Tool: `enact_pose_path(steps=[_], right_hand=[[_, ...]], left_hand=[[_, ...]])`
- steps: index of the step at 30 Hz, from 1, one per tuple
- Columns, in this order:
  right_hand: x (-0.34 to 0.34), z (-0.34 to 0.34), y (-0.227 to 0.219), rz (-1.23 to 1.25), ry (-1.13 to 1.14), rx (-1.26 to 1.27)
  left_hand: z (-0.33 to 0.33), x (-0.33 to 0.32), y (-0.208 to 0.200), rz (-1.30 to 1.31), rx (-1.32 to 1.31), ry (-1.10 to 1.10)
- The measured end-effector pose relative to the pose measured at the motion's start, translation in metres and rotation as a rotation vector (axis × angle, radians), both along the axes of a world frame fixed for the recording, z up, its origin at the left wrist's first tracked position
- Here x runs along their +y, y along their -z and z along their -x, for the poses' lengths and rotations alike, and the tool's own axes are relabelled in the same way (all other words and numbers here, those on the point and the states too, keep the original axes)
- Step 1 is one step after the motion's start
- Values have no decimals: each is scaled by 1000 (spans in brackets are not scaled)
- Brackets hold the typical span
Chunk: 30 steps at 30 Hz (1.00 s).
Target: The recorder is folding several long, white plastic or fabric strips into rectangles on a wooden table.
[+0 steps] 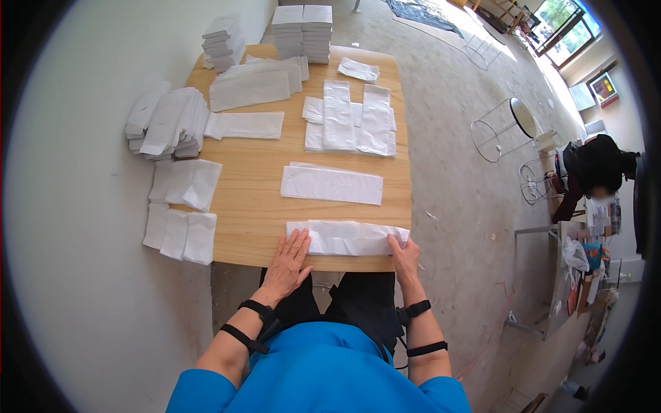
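A grey floor [447,179] spreads right of the table [249,180], and a white wall [103,241] rises along its left side. The table is pale wood with rounded corners. Well to its right are a cluttered desk [559,289], another person [591,166] in dark clothes bending beside it, and a round stool [525,117].

At the table's left edge sits a big heap of white paper [172,122]; a tall double stack [303,34] stands at its far edge, with another stack [222,41] at its far left corner. A crossed pile [337,117] lies on its right half, and a folded pair of sheets [330,184] right of its middle.

A long white strip [351,239] lies along the table's near edge, toward the right corner. Over that edge, the left hand [288,264] rests flat with fingers extended on the strip's left end; the right hand [406,256] pinches its right end, thumb on top. A short packet [358,69] lies near the table's far right corner.
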State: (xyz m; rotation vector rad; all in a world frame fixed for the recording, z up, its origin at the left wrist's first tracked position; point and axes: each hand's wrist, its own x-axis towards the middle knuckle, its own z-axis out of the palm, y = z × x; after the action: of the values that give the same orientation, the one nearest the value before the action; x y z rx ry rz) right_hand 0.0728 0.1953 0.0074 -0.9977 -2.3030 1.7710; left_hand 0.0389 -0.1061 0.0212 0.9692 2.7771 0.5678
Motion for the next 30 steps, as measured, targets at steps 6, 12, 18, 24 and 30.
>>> enact_pose_path(steps=[6, 12, 18, 24, 30], right_hand=[[-15, 4, -9, -516, 160, -79], [-83, 19, -41, -358, -144, 313], [-132, 38, 0, 209, -129, 188], [-138, 37, 0, 361, -107, 102], [-136, 34, 13, 427, -89, 86]], left_hand=[[-1, -3, 3, -6, -12, -4], [-4, -6, -10, -178, 48, -149], [-3, 5, -7, -172, 94, -317], [3, 9, 0, -108, 98, -273], [6, 9, 8, -151, 148, -242]])
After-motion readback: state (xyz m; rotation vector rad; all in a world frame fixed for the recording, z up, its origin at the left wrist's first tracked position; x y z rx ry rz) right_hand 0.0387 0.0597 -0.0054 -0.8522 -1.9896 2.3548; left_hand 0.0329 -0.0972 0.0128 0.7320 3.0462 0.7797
